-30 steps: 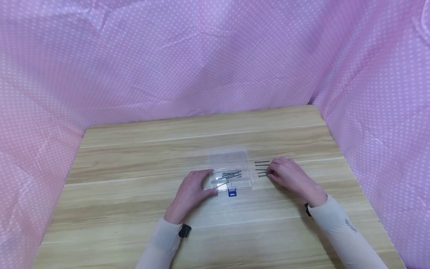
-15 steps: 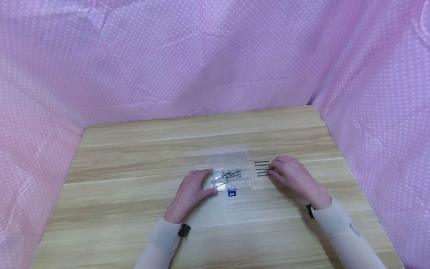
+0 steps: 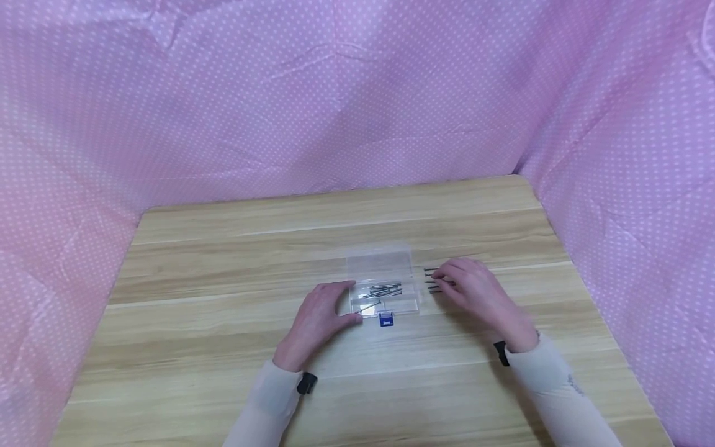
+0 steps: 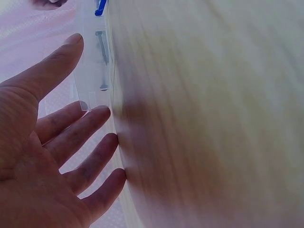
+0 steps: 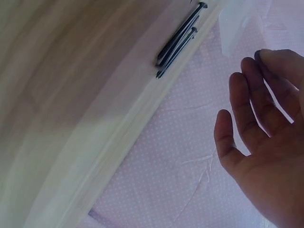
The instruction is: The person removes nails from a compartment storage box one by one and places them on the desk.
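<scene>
A clear plastic box [image 3: 404, 305] with a blue latch [image 3: 386, 319] lies on the table, its transparent lid [image 3: 380, 264] folded back. Inside are several grey nails [image 3: 385, 291] in a loose pile, and one nail [image 3: 368, 306] apart nearer the front. My left hand [image 3: 317, 318] holds the box's left end, thumb at the front corner and forefinger at the back. Right of the box, several nails [image 3: 429, 269] lie in a row, heads toward the box. My right hand [image 3: 473, 290] is over their far ends, thumb and forefinger close together; nothing shows between them in the right wrist view.
The wooden table [image 3: 234, 261] runs back to a pink dotted cloth [image 3: 313, 112] that hangs behind it and at both sides. A dark band-like piece [image 3: 306, 383] shows at the left sleeve's cuff.
My right hand has shifted slightly left over the row, covering more of the nails. The left hand and the box have stayed in place.
</scene>
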### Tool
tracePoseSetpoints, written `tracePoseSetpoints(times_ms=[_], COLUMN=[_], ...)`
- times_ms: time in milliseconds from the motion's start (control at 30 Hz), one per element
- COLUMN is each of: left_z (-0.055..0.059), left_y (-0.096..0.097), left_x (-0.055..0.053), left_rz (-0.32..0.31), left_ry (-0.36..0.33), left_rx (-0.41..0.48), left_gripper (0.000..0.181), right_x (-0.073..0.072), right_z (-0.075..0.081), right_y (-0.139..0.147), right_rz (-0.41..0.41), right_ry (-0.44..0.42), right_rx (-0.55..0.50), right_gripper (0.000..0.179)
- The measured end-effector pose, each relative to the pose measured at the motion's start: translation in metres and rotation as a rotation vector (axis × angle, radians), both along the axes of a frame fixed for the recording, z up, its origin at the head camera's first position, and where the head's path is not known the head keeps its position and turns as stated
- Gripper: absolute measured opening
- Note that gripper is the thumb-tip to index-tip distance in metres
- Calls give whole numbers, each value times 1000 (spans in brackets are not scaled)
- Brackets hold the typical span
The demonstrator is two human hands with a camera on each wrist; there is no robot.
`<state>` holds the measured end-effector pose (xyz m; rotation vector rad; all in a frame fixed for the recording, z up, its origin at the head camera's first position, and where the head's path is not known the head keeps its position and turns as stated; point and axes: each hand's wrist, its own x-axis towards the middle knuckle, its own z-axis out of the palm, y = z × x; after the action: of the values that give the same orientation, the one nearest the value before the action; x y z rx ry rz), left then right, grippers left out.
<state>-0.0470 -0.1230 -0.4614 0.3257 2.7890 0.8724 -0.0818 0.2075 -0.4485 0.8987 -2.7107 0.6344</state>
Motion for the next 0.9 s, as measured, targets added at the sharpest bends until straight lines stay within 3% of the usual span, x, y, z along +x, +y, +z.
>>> tracePoseSetpoints(times_ms=[333,900], left_z=[2,0], left_y=[-1,-2], left_x=[2,3], left_rz=[-4,1], left_ry=[13,14], left_rx=[28,23], left_gripper=[73,73], right_x=[4,0], right_z=[-1,2], right_y=[-18,-53], right_rz=[86,129], right_ry=[41,-37], right_rx=[-87,7], right_gripper=[21,16])
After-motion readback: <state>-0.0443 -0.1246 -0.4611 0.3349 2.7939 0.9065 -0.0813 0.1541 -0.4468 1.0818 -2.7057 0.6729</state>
